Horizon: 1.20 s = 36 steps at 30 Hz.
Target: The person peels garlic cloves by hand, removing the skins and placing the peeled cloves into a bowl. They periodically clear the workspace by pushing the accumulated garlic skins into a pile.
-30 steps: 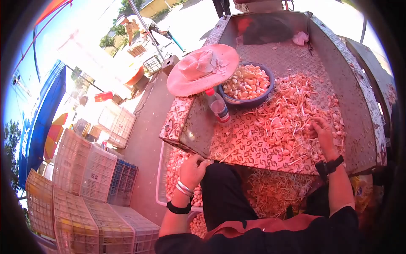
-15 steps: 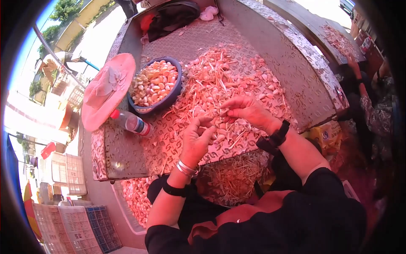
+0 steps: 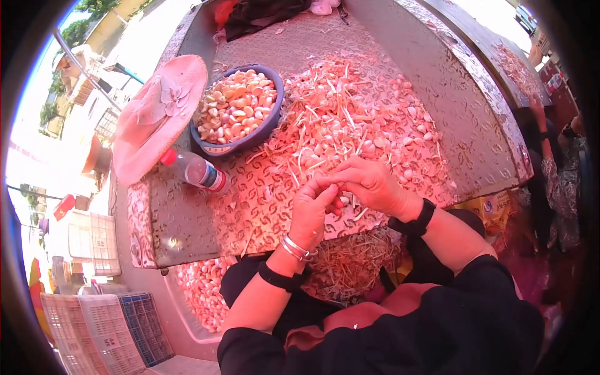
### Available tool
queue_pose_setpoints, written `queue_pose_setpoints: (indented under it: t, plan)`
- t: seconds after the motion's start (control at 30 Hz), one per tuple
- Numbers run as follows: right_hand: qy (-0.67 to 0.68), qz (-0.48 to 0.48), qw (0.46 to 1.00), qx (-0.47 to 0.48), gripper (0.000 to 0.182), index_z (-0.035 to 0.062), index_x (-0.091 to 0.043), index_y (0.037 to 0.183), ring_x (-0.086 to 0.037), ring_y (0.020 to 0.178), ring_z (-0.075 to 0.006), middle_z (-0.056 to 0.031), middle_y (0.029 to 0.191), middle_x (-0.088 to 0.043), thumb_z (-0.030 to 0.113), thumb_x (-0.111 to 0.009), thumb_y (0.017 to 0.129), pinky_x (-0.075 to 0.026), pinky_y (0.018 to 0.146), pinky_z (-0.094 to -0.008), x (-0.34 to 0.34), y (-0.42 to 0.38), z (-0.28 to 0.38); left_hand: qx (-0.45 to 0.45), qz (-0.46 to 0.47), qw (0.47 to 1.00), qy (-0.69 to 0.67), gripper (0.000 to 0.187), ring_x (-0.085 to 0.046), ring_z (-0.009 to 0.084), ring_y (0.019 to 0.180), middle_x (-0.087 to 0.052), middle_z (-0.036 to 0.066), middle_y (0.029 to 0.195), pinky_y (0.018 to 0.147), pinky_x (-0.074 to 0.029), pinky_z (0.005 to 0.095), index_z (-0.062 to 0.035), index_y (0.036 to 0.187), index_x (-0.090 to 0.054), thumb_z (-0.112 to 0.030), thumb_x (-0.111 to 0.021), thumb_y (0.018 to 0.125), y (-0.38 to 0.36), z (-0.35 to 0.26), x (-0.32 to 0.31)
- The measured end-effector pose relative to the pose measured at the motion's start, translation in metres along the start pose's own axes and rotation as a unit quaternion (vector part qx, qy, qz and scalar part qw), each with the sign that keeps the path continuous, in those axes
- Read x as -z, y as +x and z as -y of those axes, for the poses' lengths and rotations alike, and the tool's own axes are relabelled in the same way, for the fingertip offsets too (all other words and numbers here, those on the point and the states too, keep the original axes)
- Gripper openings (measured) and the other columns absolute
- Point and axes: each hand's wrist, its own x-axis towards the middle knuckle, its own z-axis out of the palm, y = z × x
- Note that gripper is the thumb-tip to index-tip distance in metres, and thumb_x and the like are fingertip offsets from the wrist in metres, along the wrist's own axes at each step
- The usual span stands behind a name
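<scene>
My left hand [image 3: 312, 209] and my right hand [image 3: 374, 187] meet over the front of a metal tray table [image 3: 250, 222], thumbs and fingers pinched together. Whatever they pinch is hidden by the fingers; I cannot tell what it is. A pale garlic clove [image 3: 344, 200] shows right beside the fingertips. Beyond the hands spreads a heap of garlic cloves, dry stems and skins [image 3: 337, 125]. To its left stands a blue-purple bowl [image 3: 279, 103] full of cloves [image 3: 240, 106].
A wide-brimmed hat [image 3: 156, 119] and a red-capped plastic bottle [image 3: 203, 174] sit at the left edge. Below are a tub of cloves [image 3: 203, 294] and stem litter [image 3: 356, 265]. Plastic crates [image 3: 106, 328] stand lower left. Another person's arm [image 3: 542, 125] reaches to a table at right.
My hands have come together from slightly apart, their fingertips now meeting. The view has shifted a little, with the bowl appearing farther right and higher.
</scene>
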Motion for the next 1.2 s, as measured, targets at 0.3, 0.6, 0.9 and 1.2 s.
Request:
queue_pose_setpoints:
  t: [0.3, 0.6, 0.9, 1.2]
  plan:
    - [-0.157, 0.042, 0.987, 0.009, 0.017, 0.0068, -0.061, 0.095, -0.062, 0.071, -0.0266, -0.0084, 0.081, -0.063, 0.008, -0.058, 0.079, -0.050, 0.061, -0.0336, 0.021, -0.015, 0.003, 0.005, 0.031, 0.998, 0.051, 0.013, -0.054, 0.0079, 0.059, -0.062, 0.005, 0.079, 0.051, -0.043, 0.0198, -0.0014, 0.095, -0.058, -0.012, -0.057, 0.087, 0.001, 0.003, -0.005]
    - [0.145, -0.354, 0.916, -0.121, 0.015, -0.0002, -0.058, 0.100, -0.060, 0.061, -0.0093, -0.0064, 0.079, -0.064, 0.008, -0.056, 0.087, -0.049, 0.056, -0.0216, 0.171, -0.099, 0.094, -0.072, 0.129, 0.867, 0.475, 0.024, -0.056, 0.0127, 0.070, -0.057, 0.007, 0.093, 0.066, -0.048, 0.0248, 0.0006, 0.098, -0.057, 0.001, -0.063, 0.075, 0.022, 0.046, 0.023]
    - [0.114, -0.648, 0.682, -0.320, 0.016, 0.0046, -0.057, 0.097, -0.058, 0.061, -0.0101, -0.0057, 0.078, -0.062, 0.017, -0.056, 0.087, -0.047, 0.054, -0.0224, 0.211, -0.297, 0.042, -0.215, 0.149, 0.770, 0.582, 0.031, -0.054, 0.0169, 0.085, -0.052, 0.009, 0.102, 0.073, -0.046, 0.0253, -0.0001, 0.102, -0.055, 0.004, -0.061, 0.072, 0.021, 0.048, 0.024]
    - [0.118, -0.739, 0.465, -0.473, 0.015, 0.0045, -0.056, 0.096, -0.060, 0.060, -0.0163, -0.0082, 0.074, -0.061, 0.014, -0.049, 0.087, -0.048, 0.050, -0.0276, 0.117, -0.483, -0.040, -0.148, 0.161, 0.773, 0.595, 0.032, -0.051, 0.0213, 0.106, -0.046, 0.011, 0.119, 0.084, -0.049, 0.0289, 0.0015, 0.107, -0.054, 0.003, -0.061, 0.075, 0.014, 0.042, 0.020]
